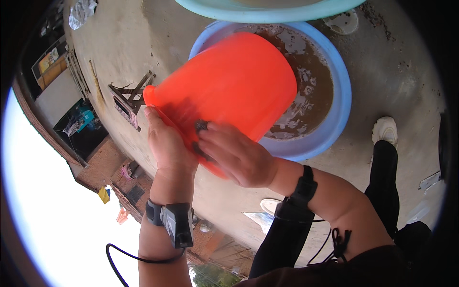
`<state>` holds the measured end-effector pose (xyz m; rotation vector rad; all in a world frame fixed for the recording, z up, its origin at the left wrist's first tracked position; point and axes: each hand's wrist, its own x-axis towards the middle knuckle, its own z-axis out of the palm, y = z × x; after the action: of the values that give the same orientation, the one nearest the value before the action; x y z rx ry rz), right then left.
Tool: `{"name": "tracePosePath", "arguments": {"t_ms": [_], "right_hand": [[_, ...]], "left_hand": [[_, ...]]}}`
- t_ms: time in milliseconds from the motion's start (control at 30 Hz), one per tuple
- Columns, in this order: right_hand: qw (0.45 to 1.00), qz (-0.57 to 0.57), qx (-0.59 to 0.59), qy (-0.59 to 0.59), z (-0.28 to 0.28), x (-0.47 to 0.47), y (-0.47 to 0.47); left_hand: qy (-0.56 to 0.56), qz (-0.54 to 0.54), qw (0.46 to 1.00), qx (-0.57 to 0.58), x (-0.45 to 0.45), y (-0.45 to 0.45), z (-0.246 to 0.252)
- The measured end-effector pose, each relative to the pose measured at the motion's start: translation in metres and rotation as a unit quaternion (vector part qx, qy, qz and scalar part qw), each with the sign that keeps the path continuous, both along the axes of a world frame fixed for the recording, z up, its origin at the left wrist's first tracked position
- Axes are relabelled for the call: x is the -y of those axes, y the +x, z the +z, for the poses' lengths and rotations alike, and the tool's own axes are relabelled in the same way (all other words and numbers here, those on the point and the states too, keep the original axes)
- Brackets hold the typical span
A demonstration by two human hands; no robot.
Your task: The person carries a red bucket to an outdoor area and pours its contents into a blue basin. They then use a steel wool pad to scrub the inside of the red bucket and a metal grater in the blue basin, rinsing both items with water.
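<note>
An orange-red plastic bucket [236,82] is tipped on its side above a blue plastic basin [340,104]. Murky brown water [308,104] with patches of suds lies in the basin. My left hand [165,143] grips the bucket's rim, thumb on the outer wall. Against the bucket's outer side near that rim, my right hand [240,154] presses a dark scrubbing pad [201,125], partly covered by its fingers and blurred. A dark smear [179,109] shows on the wall beside the pad. The bucket's inside and mouth face away from view.
A pale turquoise basin [276,14] overlaps the blue basin's far edge. A small folding stool [131,95] stands on the concrete floor to the left. A clear round lid [342,23] lies at upper right. My shoe [385,131] is right of the basin; a cable [143,259] hangs from my left wrist.
</note>
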<state>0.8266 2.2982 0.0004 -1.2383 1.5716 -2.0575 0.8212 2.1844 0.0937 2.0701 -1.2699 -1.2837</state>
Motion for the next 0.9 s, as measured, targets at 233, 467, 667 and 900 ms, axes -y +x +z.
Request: {"name": "tracePosePath", "arguments": {"t_ms": [233,467,667,900], "right_hand": [[0.969,0.028,0.124,0.212,-0.067,0.086,-0.07],[0.917,-0.099,0.245,0.298,-0.092,-0.027,-0.036],[0.948,0.044,0.277,0.148,-0.058,-0.058,0.011],[0.977,0.076,0.198,-0.007,-0.026,-0.073,0.012]], "left_hand": [[-0.057,-0.121,0.991,0.015,-0.037,0.017,-0.008],[-0.102,-0.457,0.86,0.202,-0.102,0.088,-0.036],[-0.069,-0.639,0.729,0.237,-0.129,0.163,-0.049],[0.068,-0.046,0.983,-0.166,-0.085,0.079,0.02]]}}
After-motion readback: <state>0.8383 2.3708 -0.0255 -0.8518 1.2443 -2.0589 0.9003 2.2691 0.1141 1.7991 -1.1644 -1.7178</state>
